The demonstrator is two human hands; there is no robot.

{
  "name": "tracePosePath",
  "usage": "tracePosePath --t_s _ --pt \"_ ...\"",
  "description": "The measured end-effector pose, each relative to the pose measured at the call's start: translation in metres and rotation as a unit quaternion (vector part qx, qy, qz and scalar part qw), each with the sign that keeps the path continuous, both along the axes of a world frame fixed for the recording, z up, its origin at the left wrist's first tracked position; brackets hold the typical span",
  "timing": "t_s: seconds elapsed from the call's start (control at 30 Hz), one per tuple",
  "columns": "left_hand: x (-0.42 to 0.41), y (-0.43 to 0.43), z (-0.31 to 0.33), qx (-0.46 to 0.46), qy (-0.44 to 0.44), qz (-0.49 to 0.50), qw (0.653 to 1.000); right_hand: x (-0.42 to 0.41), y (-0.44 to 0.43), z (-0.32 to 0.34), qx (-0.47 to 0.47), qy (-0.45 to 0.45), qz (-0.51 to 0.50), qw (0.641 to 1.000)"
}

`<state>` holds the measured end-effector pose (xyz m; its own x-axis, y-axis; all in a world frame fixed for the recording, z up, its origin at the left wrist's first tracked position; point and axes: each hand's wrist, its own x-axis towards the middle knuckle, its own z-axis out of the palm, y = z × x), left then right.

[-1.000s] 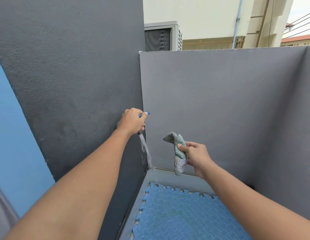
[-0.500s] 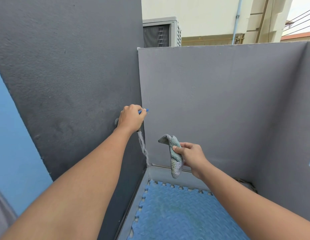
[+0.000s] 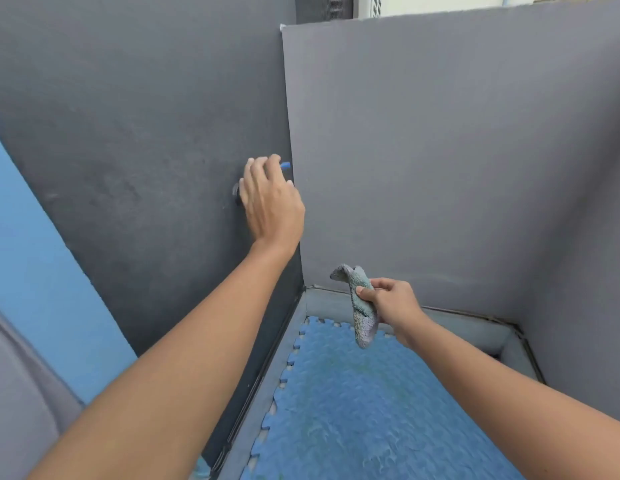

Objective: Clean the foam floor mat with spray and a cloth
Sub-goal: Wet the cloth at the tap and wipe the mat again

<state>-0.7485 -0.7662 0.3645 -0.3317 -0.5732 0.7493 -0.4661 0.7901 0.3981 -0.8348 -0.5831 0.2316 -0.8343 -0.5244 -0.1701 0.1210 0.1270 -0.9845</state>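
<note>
Two grey walls meet in a corner before you: a dark grey wall [image 3: 128, 116] on your left and a paler grey wall [image 3: 440, 150] straight ahead, which turns along your right side. At their foot lies the blue foam floor mat [image 3: 353, 410], flat on the ground, its toothed interlocking edge running beside the dark wall and across the far end. A greenish, darker patch shows on its middle. A strip of bare grey floor [image 3: 457, 327] borders the mat on the far side and in the right corner. A blue panel [image 3: 34, 254] slants down the left edge of the view.

Both of your bare arms reach forward. Your left hand [image 3: 272, 202] is raised against the dark wall, close to the corner, its fingers laid over a tap [image 3: 236, 194] fixed there. Whether that grip is closed round the tap cannot be told, as the back of the hand hides it. Your right hand [image 3: 391, 303] hangs lower, above the far edge of the mat, its grip pinching a grey-green cloth [image 3: 362, 317] between thumb and curled fingers. The cloth droops below the hand, clear of the mat, with one corner sticking up to the left. The tip of a small blue lever [image 3: 285, 165] pokes out beyond your left fingertips.
</note>
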Motion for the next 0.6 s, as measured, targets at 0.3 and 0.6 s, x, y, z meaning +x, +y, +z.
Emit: tracePosePath --t_s 0.3,0.6 --pt "0.157 0.071 -0.311 0.106 -0.298 -0.157 0.935 0.019 0.033 -0.19 0.217 0.008 -0.021 0.976" --pt "0.263 0.082 -0.405 0.352 -0.565 0.002 0.746 0.016 0.072 -0.264 0.42 0.203 -0.021 0.884"
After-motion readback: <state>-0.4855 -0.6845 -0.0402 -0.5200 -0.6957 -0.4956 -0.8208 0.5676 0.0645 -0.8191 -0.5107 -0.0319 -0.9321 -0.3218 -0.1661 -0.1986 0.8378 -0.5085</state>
